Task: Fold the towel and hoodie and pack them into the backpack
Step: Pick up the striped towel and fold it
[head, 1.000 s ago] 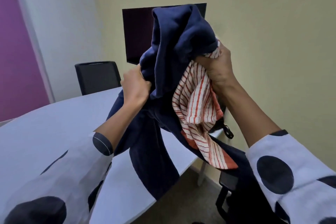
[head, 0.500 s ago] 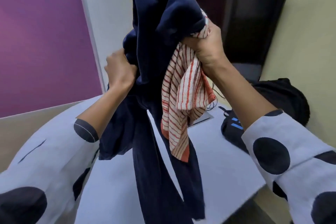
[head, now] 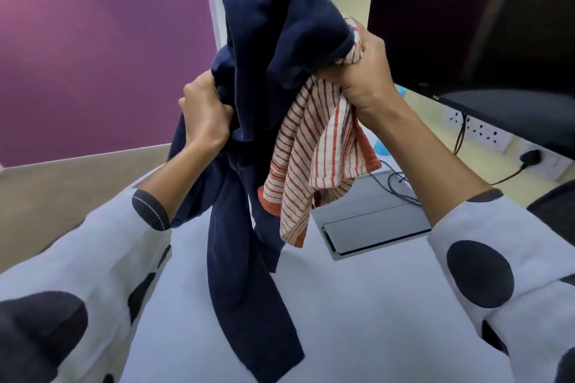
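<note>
Gripping navy hoodie (head: 264,50), left hand (head: 205,116) fingers closed; right hand (head: 364,71) clenches hoodie plus striped towel (head: 314,162); grips part-hidden.

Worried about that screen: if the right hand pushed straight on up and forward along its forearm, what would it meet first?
Probably the dark monitor, which sits just beyond the right hand; the striped towel and navy hoodie travel with it. Depth is unclear.

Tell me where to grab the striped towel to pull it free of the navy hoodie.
Grip the striped towel by its loose lower part, coming from below on the person's right. It hangs clear of the navy hoodie there, whereas its top is bunched together with hoodie cloth in the right hand. The left hand holds hoodie only, so it seems the one to spare.
</note>
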Tool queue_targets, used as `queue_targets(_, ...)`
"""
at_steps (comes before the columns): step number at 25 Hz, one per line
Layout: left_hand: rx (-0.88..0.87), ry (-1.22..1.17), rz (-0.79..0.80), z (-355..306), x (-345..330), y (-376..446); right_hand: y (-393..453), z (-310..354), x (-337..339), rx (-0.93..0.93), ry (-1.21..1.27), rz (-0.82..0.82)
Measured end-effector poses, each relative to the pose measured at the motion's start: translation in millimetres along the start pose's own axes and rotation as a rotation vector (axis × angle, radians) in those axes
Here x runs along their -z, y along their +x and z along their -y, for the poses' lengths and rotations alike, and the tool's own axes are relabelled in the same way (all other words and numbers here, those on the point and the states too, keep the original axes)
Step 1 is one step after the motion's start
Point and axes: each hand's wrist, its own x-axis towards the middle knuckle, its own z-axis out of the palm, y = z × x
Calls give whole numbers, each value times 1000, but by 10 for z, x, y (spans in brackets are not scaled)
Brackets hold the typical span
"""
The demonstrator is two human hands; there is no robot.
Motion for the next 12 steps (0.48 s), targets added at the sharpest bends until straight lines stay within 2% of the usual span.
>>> queue_targets(4,124,-55,139,938,-544,-23,-64,-788,-210,-131,-129,95)
queue_targets(7,178,14,275,1704,-804,-206,-322,-1533,-440,-230,-172,178)
queue_targets(10,-64,211,387,2364,-881,-463,-745,-2245,-609,-285,-231,257)
queue_targets(12,-123,320,532,2750,-895,-624,-1051,-2613,-717,-345,-261,318)
